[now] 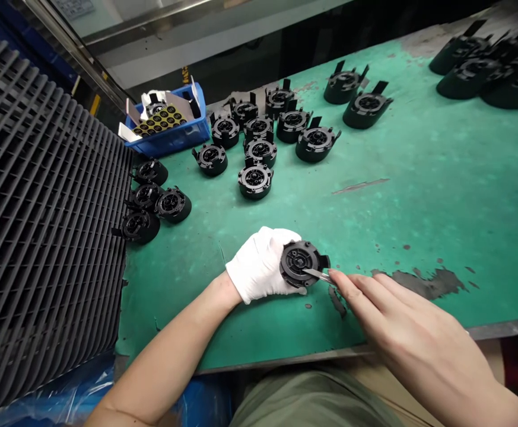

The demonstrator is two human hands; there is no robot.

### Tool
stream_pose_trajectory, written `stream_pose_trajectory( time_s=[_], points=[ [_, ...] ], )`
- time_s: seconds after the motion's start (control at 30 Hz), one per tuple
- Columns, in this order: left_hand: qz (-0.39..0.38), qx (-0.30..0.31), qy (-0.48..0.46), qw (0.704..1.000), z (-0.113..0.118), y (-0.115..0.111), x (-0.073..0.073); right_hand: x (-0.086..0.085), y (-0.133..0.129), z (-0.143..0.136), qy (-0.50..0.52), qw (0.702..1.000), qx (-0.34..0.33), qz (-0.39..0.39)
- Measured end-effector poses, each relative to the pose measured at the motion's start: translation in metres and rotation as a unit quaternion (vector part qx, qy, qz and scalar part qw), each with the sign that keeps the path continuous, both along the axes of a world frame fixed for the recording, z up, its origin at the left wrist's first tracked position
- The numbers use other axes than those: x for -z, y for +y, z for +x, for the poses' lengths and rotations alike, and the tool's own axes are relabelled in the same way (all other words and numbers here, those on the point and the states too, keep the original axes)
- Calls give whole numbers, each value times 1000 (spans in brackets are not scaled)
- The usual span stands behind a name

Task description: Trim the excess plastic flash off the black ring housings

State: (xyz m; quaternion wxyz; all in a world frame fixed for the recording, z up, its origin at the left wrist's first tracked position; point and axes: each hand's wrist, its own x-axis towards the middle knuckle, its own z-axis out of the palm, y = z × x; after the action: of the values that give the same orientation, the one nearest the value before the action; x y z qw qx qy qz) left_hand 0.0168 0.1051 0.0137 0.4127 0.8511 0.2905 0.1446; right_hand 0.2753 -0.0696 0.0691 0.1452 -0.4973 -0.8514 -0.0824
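Nearest the camera, olive-green cloth (pixel 316 400) covered the person's lap, with crumpled blue plastic sheeting (pixel 80 388) at the lower left, beside the near edge of a green-topped table (pixel 419 201). Above that edge, the left hand (pixel 263 265), in a white fabric glove, was clamped around the side of a round black plastic part (pixel 300 263), its ringed face turned up and a short tab on its right. The bare right hand (pixel 401 317) came in from the right, its fingertips pinched on a slim silver metal tool (pixel 318 274). The tool's pointed end lay over the part's face, near the centre; whether it touched there was hard to tell. The hands were apart, with the part and tool between them.

Farther off to the left, four short black cylindrical housings (pixel 173 203) sat close together beside a tall dark grey slatted plastic stack (pixel 45 225). A middle cluster of nine similar black housings (pixel 256 179) stood beyond the left hand, ring faces up, most with upright tabs showing. Behind the four, a blue plastic bin (pixel 174 137) held a sheet of round black-and-gold stickers (pixel 161 121) and white pieces. A pair of black housings (pixel 367 110) stood farther right, and a crowded black group (pixel 467 77) filled the far right corner.
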Motion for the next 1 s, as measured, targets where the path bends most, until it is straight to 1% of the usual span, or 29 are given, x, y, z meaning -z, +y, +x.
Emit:
stream_pose_trajectory(
  time_s=[0.1,0.2,0.3,0.43,0.5,0.57,0.63,0.7,0.83,1.0],
  points=[
    [5,-16,6,1000,-4,0,8,10,-3,1,61,998,10,-21],
    [7,-57,22,998,-10,-3,14,21,-7,6,131,990,52,-24],
    [0,-44,16,999,-15,-6,17,28,-7,14,138,986,89,-22],
    [30,-28,-64,997,-15,-8,21,25,-4,20,106,991,80,-11],
    [25,-11,-88,996,-12,-8,21,23,-2,19,109,991,70,-17],
    [8,22,-82,996,-9,-7,17,22,-2,17,112,991,64,-22],
    [-6,51,-56,997,-6,-5,11,22,-2,15,112,992,61,-25],
    [-1,72,-34,997,-5,-3,7,22,-2,16,113,991,62,-25],
    [29,82,-36,996,-5,-5,6,19,-1,25,104,993,58,-26],
    [47,66,-62,995,-2,-9,9,16,-1,35,100,993,35,-51]
  ],
)
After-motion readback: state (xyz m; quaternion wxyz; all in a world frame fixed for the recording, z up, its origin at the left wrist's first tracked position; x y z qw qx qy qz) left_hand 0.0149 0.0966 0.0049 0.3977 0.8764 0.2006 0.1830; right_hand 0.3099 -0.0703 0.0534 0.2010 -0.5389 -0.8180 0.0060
